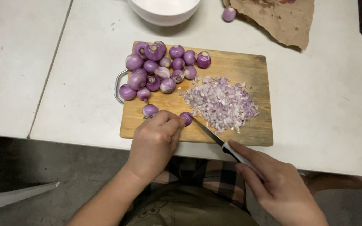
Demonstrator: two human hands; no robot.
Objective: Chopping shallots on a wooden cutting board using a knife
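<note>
The left hand [153, 142] is pinching a shallot [186, 118] at the board's [248, 67] near edge; the right hand [279, 188], fingers wrapped, is gripping the knife [214, 137]. The blade is risking nicking the close fingertips [177, 124].

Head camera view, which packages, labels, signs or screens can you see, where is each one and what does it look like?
Brown paper wrapping: top right of the white table, beyond the wooden cutting board; crumpled, torn sheet, plain brown with darker stains, opened flat, one peeled shallot at its left edge.
No labels, signs or screens show.
</note>
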